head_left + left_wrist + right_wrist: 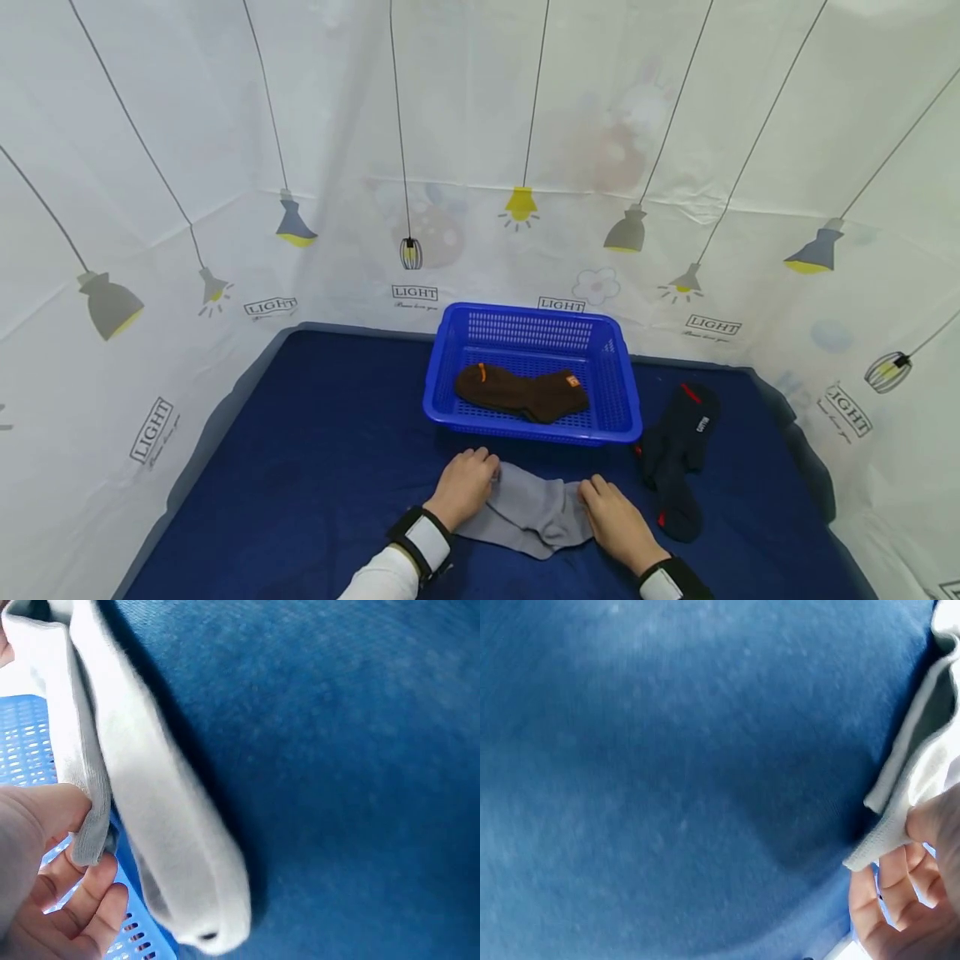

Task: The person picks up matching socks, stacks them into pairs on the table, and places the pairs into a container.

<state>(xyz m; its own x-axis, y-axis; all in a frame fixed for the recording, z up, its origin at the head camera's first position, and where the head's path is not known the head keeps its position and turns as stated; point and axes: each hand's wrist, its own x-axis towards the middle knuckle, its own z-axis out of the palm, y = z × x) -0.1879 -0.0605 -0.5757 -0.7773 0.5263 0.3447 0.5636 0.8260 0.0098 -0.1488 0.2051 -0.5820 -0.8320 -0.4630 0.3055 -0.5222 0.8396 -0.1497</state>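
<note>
A pair of grey socks [517,512] lies on the dark blue cloth, one sock overlapping the other. My left hand [463,486] pinches the upper sock at its left end; in the left wrist view the thumb [56,806] presses the knit against the fingers. Beside that, the lower sock [161,802] stretches past the hand, its rounded end on the cloth. At the right end my right hand [619,522] pinches a sock edge [881,844] between thumb and fingers. A second layer of grey knit hangs just apart from that edge.
Behind the hands stands a blue plastic basket [528,431] with brown socks [521,393] inside. Black socks [678,462] with red marks lie on the cloth to the right. White sheeting [480,125] with printed lamps surrounds the blue surface [322,467].
</note>
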